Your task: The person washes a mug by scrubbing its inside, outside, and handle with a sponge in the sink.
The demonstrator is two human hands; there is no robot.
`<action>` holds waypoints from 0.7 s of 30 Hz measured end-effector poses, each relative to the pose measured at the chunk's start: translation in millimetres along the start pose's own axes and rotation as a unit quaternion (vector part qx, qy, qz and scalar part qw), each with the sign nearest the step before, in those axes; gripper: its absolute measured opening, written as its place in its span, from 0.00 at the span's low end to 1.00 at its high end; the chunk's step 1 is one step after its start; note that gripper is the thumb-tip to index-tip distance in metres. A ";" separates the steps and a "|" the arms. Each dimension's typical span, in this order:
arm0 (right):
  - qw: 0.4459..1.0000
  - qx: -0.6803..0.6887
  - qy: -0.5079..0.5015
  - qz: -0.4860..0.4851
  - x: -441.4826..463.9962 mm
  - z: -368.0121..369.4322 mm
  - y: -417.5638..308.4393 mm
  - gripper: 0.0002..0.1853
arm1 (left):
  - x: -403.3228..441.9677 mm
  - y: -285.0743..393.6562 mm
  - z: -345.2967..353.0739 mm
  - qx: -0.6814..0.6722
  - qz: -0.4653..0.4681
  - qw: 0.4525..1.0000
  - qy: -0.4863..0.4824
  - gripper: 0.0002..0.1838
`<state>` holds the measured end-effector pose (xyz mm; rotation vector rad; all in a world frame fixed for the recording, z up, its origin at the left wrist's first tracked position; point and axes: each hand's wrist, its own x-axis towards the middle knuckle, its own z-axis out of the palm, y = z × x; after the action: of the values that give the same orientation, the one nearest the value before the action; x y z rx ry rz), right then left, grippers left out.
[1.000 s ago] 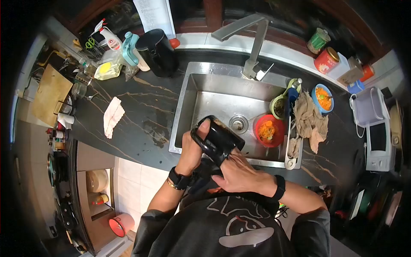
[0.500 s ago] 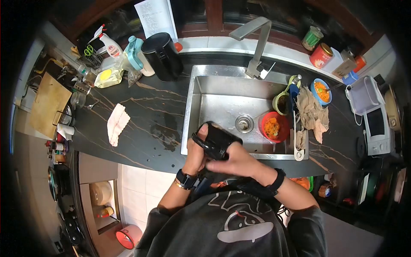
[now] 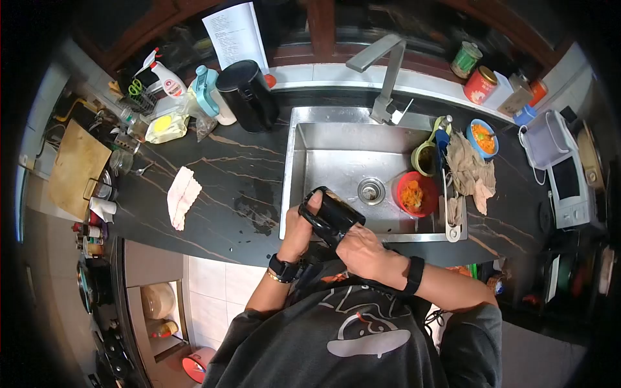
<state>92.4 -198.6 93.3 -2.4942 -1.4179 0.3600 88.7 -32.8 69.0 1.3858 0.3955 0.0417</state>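
Watching from afar, I see the black vessel (image 3: pixel 333 218) tilted, raised at about the near left part of the sink (image 3: pixel 291 169), with both hands on it. The left hand (image 3: pixel 297 234) is gripping it, thumb laid over the end where a handle-like loop seems to be. The right hand (image 3: pixel 362 251) touches the lower right side, knuckles bent — whether it grips, presses or reaches inside, I cannot tell.

For good handling, I would let the left hand bear the weight and leave the right one light and steadying, since that glossy wall looks liable to slip, more so if wet. I would hold the vessel further over the basin than the rim, so drips fall inside, and away from the red bowl (image 3: pixel 429 196) and its orange food. Slow turns of the wrist should serve better than a hard squeeze.

Much escapes me: the right fingertips and most of the left fingers are hidden behind the vessel, and so is its underside. A brownish strip along its upper edge is too small to make out. The paper (image 3: pixel 234 37) by the window carries print I cannot read, and the lens's dark border cuts off both sides.
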 end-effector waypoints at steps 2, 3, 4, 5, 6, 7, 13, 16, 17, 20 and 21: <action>0.994 0.003 0.112 -0.008 3.5 14.9 7.4 0.32 | -0.5 0.9 2.2 0.030 0.007 0.999 -0.008 0.30; 0.975 0.003 0.221 -0.023 5.2 13.6 7.3 0.32 | 0.6 1.3 0.1 0.036 -0.018 0.999 -0.008 0.30; 0.975 0.003 0.219 -0.024 8.2 11.1 6.5 0.32 | 1.6 1.7 -1.3 0.040 -0.042 0.998 -0.005 0.30; 0.967 0.024 0.252 -0.017 13.4 7.3 4.6 0.25 | 3.4 1.2 -1.7 0.040 -0.042 0.998 -0.002 0.30; 0.957 0.045 0.287 -0.011 17.8 4.1 2.7 0.20 | 6.7 0.3 -3.1 0.041 -0.012 0.999 0.008 0.29; 0.957 0.046 0.288 -0.012 18.3 7.2 3.0 0.20 | 8.2 0.0 -4.2 0.042 0.018 0.999 0.016 0.29; 0.999 0.006 0.013 0.030 8.3 -12.1 3.0 0.25 | 2.0 -9.6 2.1 -0.073 -0.021 0.997 -0.018 0.26; 0.899 0.434 0.025 0.054 4.3 -34.2 -6.9 0.29 | 4.0 -11.3 -1.2 -0.128 -0.038 0.990 -0.046 0.27; 0.899 0.434 0.023 0.053 4.9 -31.2 -10.4 0.29 | 4.3 -7.8 -2.0 -0.161 -0.033 0.985 -0.059 0.28; 0.978 0.190 0.083 0.038 12.2 -6.5 -5.6 0.35 | 2.7 -0.2 -1.0 -0.158 -0.037 0.985 -0.053 0.27; 0.978 0.190 0.084 0.036 11.8 -6.1 -5.0 0.35 | 3.3 -2.0 -0.7 -0.157 -0.031 0.986 -0.038 0.27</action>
<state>96.3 -186.5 99.6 -2.2098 -1.0798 0.3835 91.2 -31.7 66.1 1.0595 0.3513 0.0007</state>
